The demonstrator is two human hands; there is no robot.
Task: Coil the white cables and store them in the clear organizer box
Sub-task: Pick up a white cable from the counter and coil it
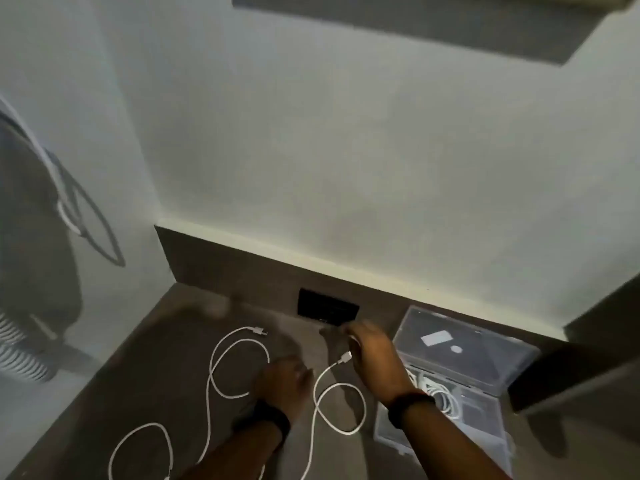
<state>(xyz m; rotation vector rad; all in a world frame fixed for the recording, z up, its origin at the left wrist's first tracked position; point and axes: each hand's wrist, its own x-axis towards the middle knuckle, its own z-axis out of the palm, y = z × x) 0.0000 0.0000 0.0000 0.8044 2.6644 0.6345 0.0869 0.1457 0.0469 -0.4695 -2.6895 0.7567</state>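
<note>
Right hand (372, 355) fingers pinch white cable (325, 407) end; left hand (282, 384) loosely curled, empty.

A home or office desk nook: dark desk (194, 368) against pale wall (346, 150), black socket panel (328, 308) at far edge.
</note>
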